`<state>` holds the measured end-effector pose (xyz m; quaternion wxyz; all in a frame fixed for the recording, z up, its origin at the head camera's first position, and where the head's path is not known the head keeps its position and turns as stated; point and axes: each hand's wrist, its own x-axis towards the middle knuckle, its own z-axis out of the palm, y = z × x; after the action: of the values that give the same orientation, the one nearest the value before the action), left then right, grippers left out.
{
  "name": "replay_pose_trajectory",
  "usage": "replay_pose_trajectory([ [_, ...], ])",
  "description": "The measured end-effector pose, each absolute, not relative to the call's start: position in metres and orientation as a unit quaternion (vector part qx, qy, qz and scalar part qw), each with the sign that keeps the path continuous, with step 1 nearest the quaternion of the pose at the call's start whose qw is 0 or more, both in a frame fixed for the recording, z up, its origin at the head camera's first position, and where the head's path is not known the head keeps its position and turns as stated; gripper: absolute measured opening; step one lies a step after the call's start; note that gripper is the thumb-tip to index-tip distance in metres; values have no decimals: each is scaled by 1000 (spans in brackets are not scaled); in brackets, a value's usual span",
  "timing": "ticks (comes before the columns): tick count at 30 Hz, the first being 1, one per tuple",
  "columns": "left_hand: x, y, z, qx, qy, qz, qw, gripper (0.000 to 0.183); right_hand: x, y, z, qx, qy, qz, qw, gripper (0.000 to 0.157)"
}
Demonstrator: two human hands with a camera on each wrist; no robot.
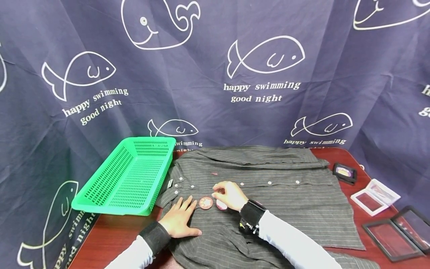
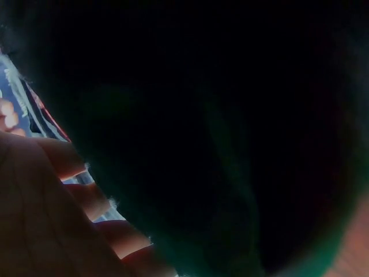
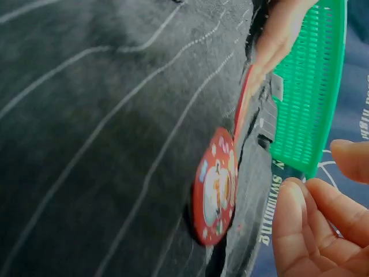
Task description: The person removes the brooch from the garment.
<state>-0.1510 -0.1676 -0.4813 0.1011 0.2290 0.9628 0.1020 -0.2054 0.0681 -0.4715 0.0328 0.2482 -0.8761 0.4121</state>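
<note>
A dark pinstriped button shirt (image 1: 295,209) lies spread on the table. My left hand (image 1: 180,219) rests flat on it near the collar, fingers spread. Just right of those fingertips lies a round red-rimmed patch (image 1: 206,203) with a cartoon picture. A second round patch (image 1: 221,204) lies beside it, partly covered by my right hand (image 1: 230,195). In the right wrist view that red patch (image 3: 215,190) is tilted to the camera, and the loosely bent right fingers (image 3: 294,213) stand apart from the thumb with nothing between. The left wrist view is mostly dark.
A green plastic basket (image 1: 78,203) stands at the left. On the right side of the table are a small black case (image 1: 345,173), an open white case (image 1: 375,197) and an open black case (image 1: 398,233). A fish-print curtain (image 1: 208,74) hangs behind.
</note>
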Motion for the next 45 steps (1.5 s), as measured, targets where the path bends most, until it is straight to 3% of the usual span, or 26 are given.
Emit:
replay_pose_trajectory([
  [8, -151, -168, -482, 230, 962, 104, 101, 101, -208, 49, -475, 247, -889, 385, 6, 24],
  [17, -151, -169, -484, 232, 962, 102, 98, 101, -208, 36, -480, 269, -909, 318, 29, 16],
  [29, -152, -168, -481, 232, 962, 107, 101, 101, -211, 31, -482, 255, -923, 290, 8, 10],
  [37, -150, -168, -477, 231, 961, 111, 108, 99, -210, 31, -482, 231, -923, 308, -26, 17],
  [42, -154, -165, -473, 220, 963, 126, 91, 90, -211, 33, -481, 233, -922, 307, -14, 16],
  [45, -159, -162, -474, 217, 965, 138, 51, 78, -211, 34, -479, 239, -923, 302, -2, 12],
])
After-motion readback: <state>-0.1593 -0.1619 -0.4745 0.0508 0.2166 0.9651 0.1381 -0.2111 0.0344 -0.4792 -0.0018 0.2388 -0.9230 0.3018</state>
